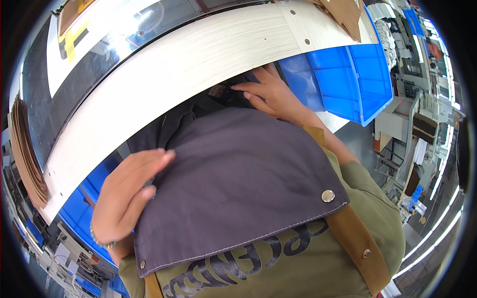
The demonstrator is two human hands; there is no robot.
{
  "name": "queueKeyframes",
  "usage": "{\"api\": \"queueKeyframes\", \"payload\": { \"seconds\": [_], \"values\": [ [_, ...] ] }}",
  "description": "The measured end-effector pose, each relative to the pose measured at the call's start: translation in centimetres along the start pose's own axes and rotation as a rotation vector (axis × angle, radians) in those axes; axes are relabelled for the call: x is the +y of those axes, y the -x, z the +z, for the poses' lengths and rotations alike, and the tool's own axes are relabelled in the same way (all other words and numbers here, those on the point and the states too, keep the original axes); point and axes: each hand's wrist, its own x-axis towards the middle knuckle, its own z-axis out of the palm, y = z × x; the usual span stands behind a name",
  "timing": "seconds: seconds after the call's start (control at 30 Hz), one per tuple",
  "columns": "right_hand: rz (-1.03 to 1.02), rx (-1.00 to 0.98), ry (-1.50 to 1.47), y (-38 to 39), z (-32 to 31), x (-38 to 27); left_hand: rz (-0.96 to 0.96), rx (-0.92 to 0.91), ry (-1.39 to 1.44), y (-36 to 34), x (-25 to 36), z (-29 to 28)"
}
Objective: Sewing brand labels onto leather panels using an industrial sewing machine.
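Observation:
My left hand (126, 191) is raised beside the left edge of the dark grey apron (233, 184) I wear. Its fingers are stretched out and slightly blurred, with nothing in them. Below the table's near edge, my right hand (276, 94) reaches in with its fingers apart. Its fingertips touch or lie close to a dark, crumpled piece (226, 92) at my lap; whether this is cloth or something else I cannot make out. Part of that piece and some of the right fingers are hidden under the table.
A pale wood-grain table (184, 74) curves across in front of me. One blue plastic bin (348, 82) sits at its right end, another blue bin (82, 218) below its left side. Brown stacked pieces (27, 154) lie at the far left, more brown pieces (343, 17) at the top right.

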Motion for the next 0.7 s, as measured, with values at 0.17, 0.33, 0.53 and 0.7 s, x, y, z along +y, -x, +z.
{"api": "queueKeyframes", "payload": {
  "seconds": [0.17, 0.33, 0.53, 0.7],
  "values": [
    [-0.042, -0.193, 0.292, -1.5, 1.7, -0.8, 0.646, 0.234, 0.666, 0.4, 4.0, 1.7],
    [0.025, -0.182, 0.530, -1.3, 2.1, -1.0, 0.746, 0.242, 0.762, -1.3, 5.1, 0.7],
    [-0.017, -0.113, 0.400, -1.3, 2.6, -0.7, 0.719, -0.142, 0.805, 0.5, 2.9, -4.7],
    [0.026, -0.053, 0.361, -1.2, 3.2, -0.8, 0.620, -0.052, 0.683, -0.9, 4.8, -4.1]
  ]
}}
